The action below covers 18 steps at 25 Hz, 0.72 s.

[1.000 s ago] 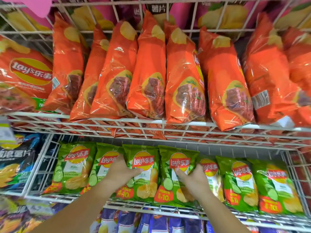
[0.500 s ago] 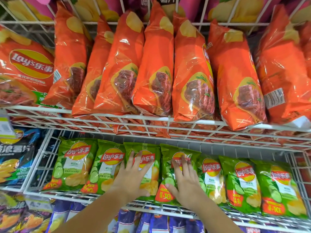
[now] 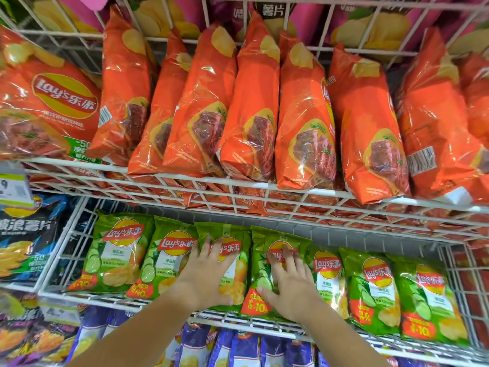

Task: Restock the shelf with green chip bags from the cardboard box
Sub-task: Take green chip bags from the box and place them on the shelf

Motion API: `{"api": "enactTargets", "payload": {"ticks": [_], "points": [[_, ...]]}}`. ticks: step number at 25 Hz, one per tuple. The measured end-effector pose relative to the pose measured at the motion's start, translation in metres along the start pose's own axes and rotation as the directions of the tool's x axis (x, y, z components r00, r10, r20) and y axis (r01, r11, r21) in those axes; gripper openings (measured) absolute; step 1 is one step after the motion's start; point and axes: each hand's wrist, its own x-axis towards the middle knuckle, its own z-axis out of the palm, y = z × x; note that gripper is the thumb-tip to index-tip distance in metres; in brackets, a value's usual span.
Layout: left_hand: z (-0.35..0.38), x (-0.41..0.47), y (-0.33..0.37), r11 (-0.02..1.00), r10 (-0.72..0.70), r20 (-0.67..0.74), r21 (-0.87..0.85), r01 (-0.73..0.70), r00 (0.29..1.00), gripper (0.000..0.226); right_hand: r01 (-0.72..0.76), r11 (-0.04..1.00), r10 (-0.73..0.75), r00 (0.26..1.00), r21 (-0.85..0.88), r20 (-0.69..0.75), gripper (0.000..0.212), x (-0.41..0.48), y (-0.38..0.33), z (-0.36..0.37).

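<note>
Green Lay's chip bags (image 3: pixel 370 287) stand in a row in the white wire shelf basket (image 3: pixel 66 296). Your left hand (image 3: pixel 206 276) lies flat, fingers spread, on the third bag (image 3: pixel 239 274). Your right hand (image 3: pixel 291 290) does the same on the fourth bag (image 3: pixel 280 237). Orange Lay's bags (image 3: pixel 251 107) fill the tier above.

The left forearm (image 3: pixel 127 337) and the right forearm (image 3: pixel 330 343) reach forward and up, side by side. The left hand (image 3: pixel 209 274) lies flat, its fingers straight, spread and pointing up. The right hand (image 3: pixel 288 290), just beside it, is flat as well, with its thumb stretched toward the left hand.
</note>
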Motion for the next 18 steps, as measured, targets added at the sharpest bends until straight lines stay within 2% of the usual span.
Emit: {"api": "enactTargets", "payload": {"ticks": [4,14,18], "points": [[-0.013,-0.011,0.004,0.999,0.009,-0.07,-0.032,-0.011,0.997,0.088,0.066,0.998,-0.065,0.991,0.007,-0.12,0.074,-0.012,0.007,-0.015],[-0.02,-0.071,0.037,0.998,0.067,-0.116,0.001,-0.067,0.991,0.091,0.206,0.978,-0.207,0.969,-0.026,-0.137,0.102,-0.056,0.031,-0.026],[-0.028,-0.098,0.05,0.999,0.037,-0.158,-0.01,-0.039,0.987,0.09,0.232,0.971,-0.238,0.961,-0.057,-0.143,0.092,-0.066,0.029,-0.026]]}}
